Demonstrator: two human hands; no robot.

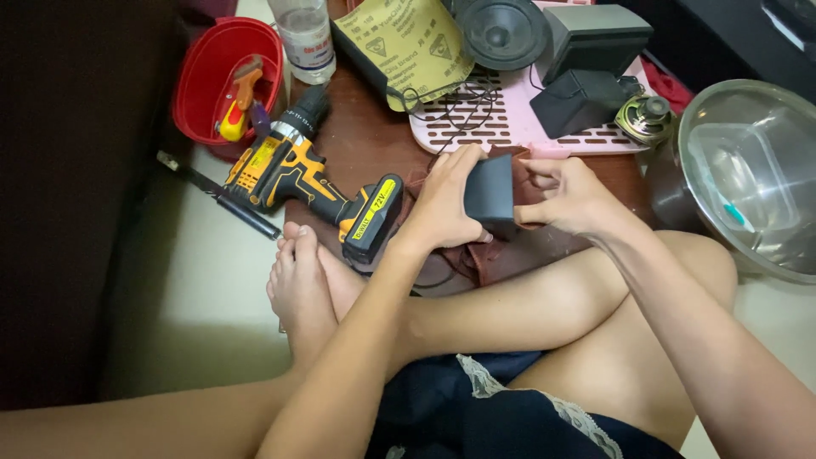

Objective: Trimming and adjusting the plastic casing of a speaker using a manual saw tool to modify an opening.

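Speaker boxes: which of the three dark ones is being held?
The nearest box, clasped between left hand and right hand. The other two sit untouched on the pink tray behind.

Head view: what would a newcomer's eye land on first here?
Both hands in the middle, left hand and right hand, holding a small dark box over a brown cloth. Left of them lies a yellow and black drill beside a red bowl. At the far right stands a big steel bowl.
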